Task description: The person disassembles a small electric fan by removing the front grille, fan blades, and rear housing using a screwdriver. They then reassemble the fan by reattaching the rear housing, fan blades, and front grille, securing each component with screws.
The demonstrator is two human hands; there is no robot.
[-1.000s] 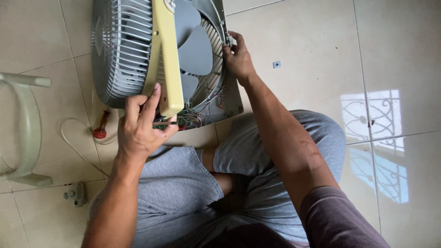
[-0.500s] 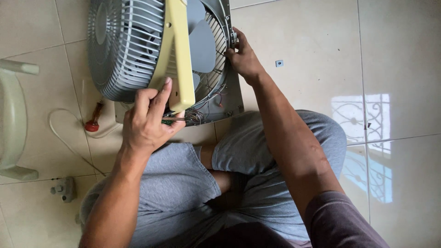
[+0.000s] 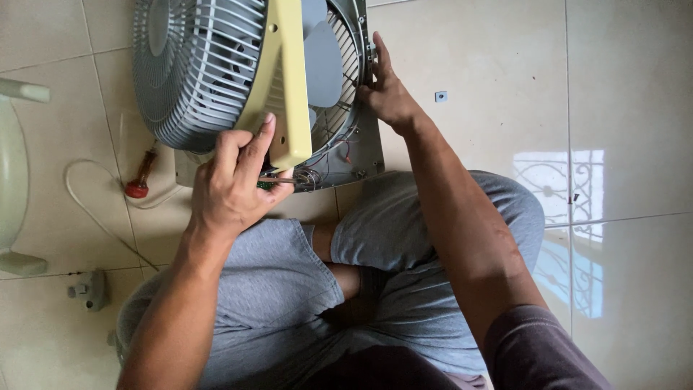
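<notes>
Head view
Fan: The fan point(image 3: 216, 65) lies on the floor point(image 3: 469, 58) in front of my knees, tipped on its side.
Fan looks: It has a round grey wire cage, grey blades point(image 3: 321, 58) inside, and a pale yellow bar point(image 3: 292, 79) across the middle.
Wires: A little bunch of thin wires point(image 3: 307, 177) sticks out at the bottom of the fan.
My left hand: My left hand point(image 3: 231, 188) is curled at the low end of the yellow bar, by the wires, thumb up on the bar. I cannot tell if it pinches something small.
My right hand: My right hand point(image 3: 386, 94) presses on the right edge of the cage, fingers bent around the rim.
Nearby: A white cord point(image 3: 86, 209), a plug point(image 3: 90, 289) and a red-handled screwdriver point(image 3: 139, 177) lie on the floor to the left.
</notes>
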